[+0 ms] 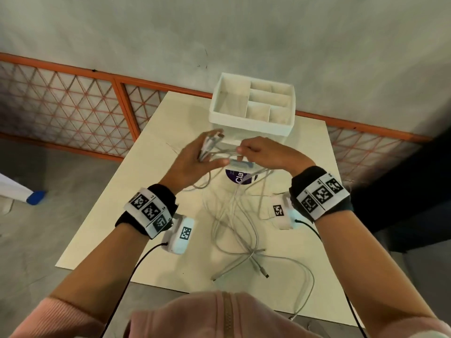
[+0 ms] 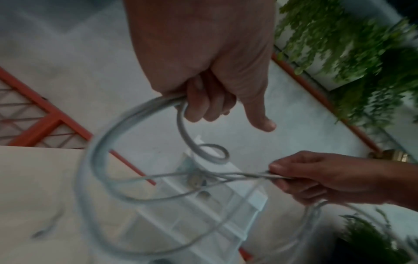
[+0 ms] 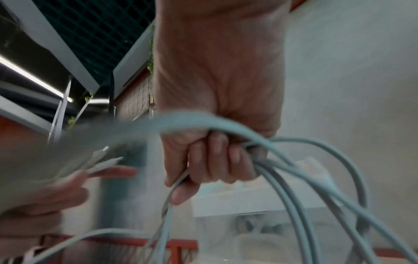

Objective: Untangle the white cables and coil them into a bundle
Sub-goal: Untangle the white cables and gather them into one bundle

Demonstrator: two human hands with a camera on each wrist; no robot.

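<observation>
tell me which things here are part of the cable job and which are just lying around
In the job:
cables
left hand, holding cable ends
right hand, gripping strands

Lying about:
organizer, white, with dividers
purple-labelled item
table

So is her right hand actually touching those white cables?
Touching. In the right wrist view the right hand has its fingers curled round several strands of the white cables; the left wrist view shows it pinching them too.
</observation>
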